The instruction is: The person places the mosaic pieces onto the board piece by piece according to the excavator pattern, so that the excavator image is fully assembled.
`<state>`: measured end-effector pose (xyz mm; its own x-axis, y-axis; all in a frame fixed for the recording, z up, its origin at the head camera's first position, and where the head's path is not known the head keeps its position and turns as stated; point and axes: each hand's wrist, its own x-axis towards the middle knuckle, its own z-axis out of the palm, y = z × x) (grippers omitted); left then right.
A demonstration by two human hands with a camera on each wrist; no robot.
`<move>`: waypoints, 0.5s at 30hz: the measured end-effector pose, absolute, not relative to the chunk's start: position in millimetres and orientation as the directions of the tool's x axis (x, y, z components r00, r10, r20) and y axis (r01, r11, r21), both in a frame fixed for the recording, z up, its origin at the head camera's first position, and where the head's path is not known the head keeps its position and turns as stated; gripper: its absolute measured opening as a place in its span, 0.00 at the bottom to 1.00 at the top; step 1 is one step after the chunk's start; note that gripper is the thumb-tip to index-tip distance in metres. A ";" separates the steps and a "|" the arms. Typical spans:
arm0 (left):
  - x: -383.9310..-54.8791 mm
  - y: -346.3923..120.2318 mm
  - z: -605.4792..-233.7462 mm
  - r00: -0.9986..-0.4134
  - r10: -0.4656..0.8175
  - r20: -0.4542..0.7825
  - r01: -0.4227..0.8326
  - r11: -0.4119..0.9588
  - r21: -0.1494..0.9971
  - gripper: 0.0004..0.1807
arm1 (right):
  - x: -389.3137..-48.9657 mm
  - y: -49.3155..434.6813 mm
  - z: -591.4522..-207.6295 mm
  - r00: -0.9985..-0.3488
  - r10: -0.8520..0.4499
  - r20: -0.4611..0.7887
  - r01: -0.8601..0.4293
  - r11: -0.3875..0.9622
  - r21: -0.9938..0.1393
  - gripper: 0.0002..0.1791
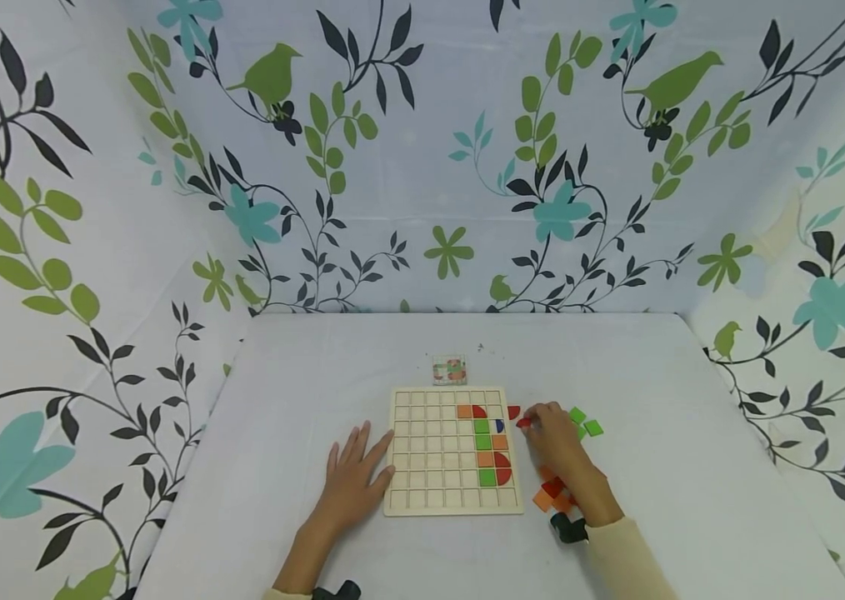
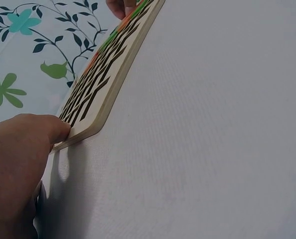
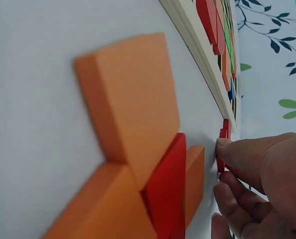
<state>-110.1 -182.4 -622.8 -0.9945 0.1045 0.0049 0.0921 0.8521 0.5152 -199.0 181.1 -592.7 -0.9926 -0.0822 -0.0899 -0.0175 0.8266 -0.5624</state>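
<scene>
A wooden grid board (image 1: 422,481) lies on the white table, with orange, green, red and blue pieces in cells on its right side. My left hand (image 1: 351,487) rests at the board's left edge, fingers spread, its thumb touching the frame in the left wrist view. Just off the board's right edge, my right hand (image 1: 559,440) pinches a small red piece (image 3: 221,163) between thumb and finger. Another red quarter-round piece (image 1: 514,412) lies beside the board's upper right edge, close to those fingertips. The held piece's full shape is partly hidden.
Several green squares (image 1: 593,427) lie beyond the right hand. Orange squares (image 1: 542,500) and red pieces (image 3: 167,186) are heaped under the right wrist. A small patterned card (image 1: 449,370) sits behind the board. Leaf-patterned cloth (image 1: 445,167) surrounds the table.
</scene>
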 end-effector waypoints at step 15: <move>-108.4 -182.1 -620.8 -0.994 0.108 0.004 0.094 0.846 0.524 0.32 | -188.9 143.2 -569.0 -0.984 -0.163 -0.065 -0.104 0.840 -0.533 0.17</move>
